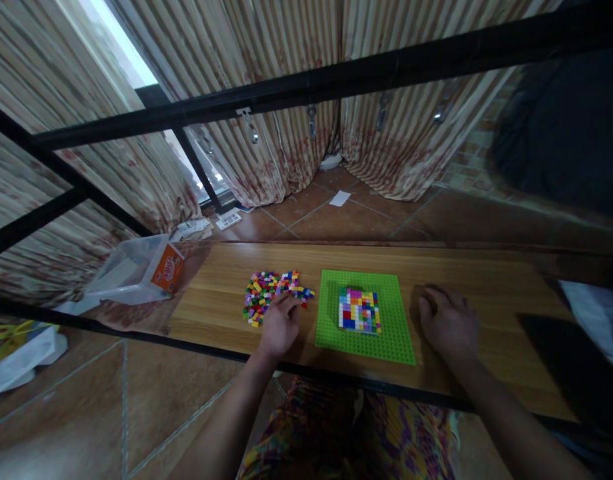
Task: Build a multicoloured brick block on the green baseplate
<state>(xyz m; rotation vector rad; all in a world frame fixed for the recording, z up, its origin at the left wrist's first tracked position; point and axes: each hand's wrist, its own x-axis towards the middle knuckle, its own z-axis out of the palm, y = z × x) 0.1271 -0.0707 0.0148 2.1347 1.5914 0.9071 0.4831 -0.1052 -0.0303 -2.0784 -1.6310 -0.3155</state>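
Lying toward the desk's (296, 257) left end in the head view, the loose bricks (259, 293) make a bright scatter, and here's the left hand (280, 327) right at their near side! Its fingers are bent down at the pile's right-hand fringe; whether a brick is pinched between them, I cannot tell, as the back of the hand covers too much. Over to the middle, where the green baseplate (393, 313) lies flat with its near edge close to the desk's near edge, probably so that both hands can get at it without stretching. On it sits the patchwork block (359, 312), bricks packed side by side near the plate's centre, bare studs all around. Supply on one side, plate next door: a layout that likely keeps each trip short. Now the right hand (449, 323), on the wood just beyond the baseplate's right edge, fingers slack and loosely curled, nothing visible in them, perhaps parked there to leave the plate unobstructed. Past the desk's left edge stands a clear plastic box (126, 293) with an orange label (167, 267), well apart from the bricks.
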